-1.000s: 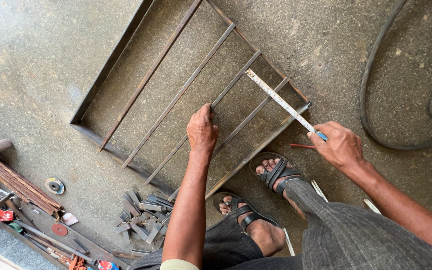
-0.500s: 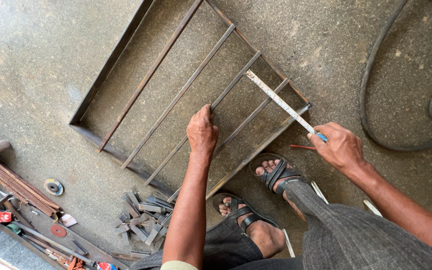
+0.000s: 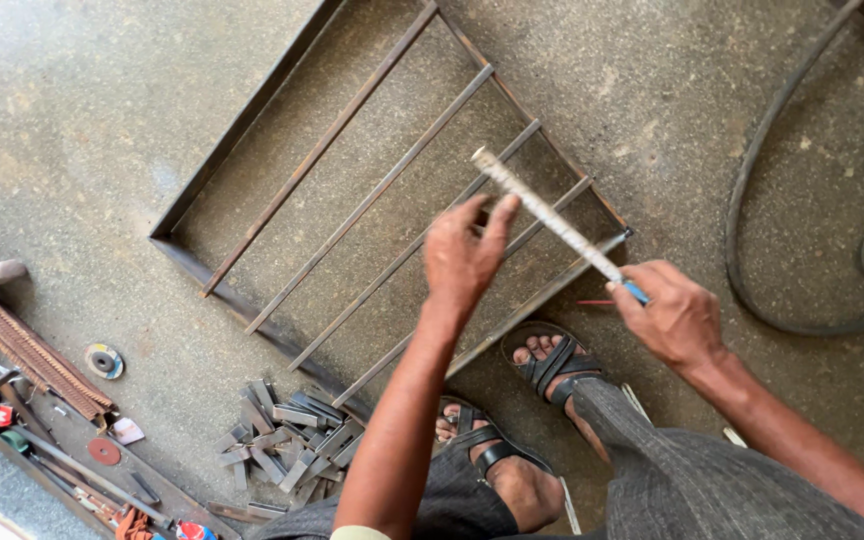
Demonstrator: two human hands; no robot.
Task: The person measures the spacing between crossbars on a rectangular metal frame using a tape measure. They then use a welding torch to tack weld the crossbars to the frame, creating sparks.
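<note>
The left hand [image 3: 464, 255] has lifted off the metal frame [image 3: 252, 310], fingers loose, toward the ruler [image 3: 552, 222] pinched by the right hand [image 3: 674, 318]; lay it square across the bars.

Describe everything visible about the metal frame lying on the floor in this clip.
The metal frame is a dark, rusty-looking rectangle of flat steel lying flat on the concrete floor, set diagonally in view. Several thin parallel bars cross it lengthwise. Its far end runs out of the picture. The left hand is over the near bars; contact cannot be told. The right hand holds a folding ruler slanted above the near corner. A sandalled foot stands beside the near rail.
</note>
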